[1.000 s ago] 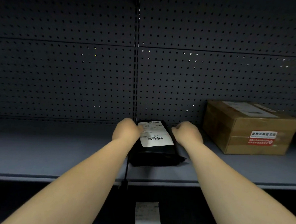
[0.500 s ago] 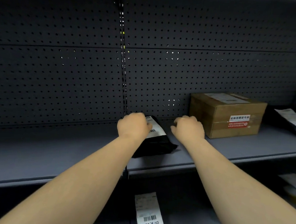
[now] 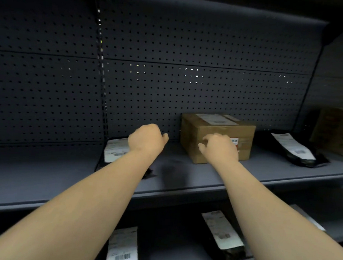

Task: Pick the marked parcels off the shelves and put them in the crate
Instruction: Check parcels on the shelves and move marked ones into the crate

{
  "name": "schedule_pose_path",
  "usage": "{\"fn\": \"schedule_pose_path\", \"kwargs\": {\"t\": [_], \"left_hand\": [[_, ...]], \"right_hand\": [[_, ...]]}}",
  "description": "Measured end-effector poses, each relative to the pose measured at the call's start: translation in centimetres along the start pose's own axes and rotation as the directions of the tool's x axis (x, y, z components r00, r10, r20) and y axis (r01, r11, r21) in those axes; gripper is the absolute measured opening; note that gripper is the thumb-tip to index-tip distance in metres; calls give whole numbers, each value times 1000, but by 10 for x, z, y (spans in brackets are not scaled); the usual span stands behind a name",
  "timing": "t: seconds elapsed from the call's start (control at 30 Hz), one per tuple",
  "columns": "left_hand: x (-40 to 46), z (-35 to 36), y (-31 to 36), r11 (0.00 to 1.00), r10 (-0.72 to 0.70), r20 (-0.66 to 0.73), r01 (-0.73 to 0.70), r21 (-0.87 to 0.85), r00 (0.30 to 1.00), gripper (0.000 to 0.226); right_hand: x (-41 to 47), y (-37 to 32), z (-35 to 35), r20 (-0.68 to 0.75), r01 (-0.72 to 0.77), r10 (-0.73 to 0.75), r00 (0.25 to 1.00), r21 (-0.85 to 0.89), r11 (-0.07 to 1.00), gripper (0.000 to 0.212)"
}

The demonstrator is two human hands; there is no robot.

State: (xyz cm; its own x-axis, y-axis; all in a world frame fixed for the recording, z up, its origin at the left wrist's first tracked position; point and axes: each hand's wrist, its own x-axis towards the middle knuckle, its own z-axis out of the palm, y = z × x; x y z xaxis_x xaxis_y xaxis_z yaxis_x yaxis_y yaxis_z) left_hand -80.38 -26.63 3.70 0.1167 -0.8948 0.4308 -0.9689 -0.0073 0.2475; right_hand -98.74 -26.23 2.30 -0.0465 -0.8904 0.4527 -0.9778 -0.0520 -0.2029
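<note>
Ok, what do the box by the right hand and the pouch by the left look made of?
Box: brown corrugated cardboard, matte, to judge by its crisp folded edges and taped top. Pouch: probably a black plastic mailer bearing a white paper label; it is mostly hidden by the left arm, so that is uncertain.

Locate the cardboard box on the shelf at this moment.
In the head view the cardboard box stands right of centre on the upper shelf, against the pegboard, with the right hand in front of it.
</note>
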Motion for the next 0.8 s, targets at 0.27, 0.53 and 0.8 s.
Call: {"fn": "schedule_pose_path", "kwargs": {"t": [0.27, 0.53, 0.8], "left_hand": [[1, 12, 87, 992, -114, -25, 112, -63, 993, 39], [7, 27, 125, 953, -262, -39, 251, -171, 964, 42], [40, 31, 120, 789, -440, 89, 432, -437, 893, 45]], "right_hand": [[21, 104, -29, -25, -32, 34, 999, 64, 997, 38], [51, 172, -28, 14, -168, 177, 984, 399, 902, 37], [90, 192, -8, 288, -427, 373, 882, 824, 373, 46]]}}
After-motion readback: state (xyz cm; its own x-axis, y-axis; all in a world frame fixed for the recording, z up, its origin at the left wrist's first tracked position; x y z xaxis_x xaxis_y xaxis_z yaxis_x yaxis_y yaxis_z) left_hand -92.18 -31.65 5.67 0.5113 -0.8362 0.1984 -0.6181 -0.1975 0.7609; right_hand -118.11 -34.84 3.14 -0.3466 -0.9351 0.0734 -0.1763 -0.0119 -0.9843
